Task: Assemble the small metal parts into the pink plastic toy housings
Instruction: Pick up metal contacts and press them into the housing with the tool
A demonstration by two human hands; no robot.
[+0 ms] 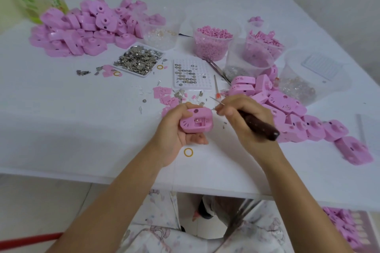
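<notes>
White worktable (pixel 82 125) w/ parts all over. Pink housing (pixel 196 120) sits cupped in left hand (pixel 176 131), fingers curled round it; right hand (pixel 244 117) just beside, closed on dark-handled pick (pixel 259 124), tip near housing's edge. Housing piles far left (pixel 82 31) & right (pixel 298 117) of hands, metal bits tray (pixel 137 60) beyond; prob. lots left.

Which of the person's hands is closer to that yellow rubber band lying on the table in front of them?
Left. The left hand, holding a pink housing, is just above the rubber band. The right hand, gripping a dark-handled tool, sits farther off to the band's right.
</notes>
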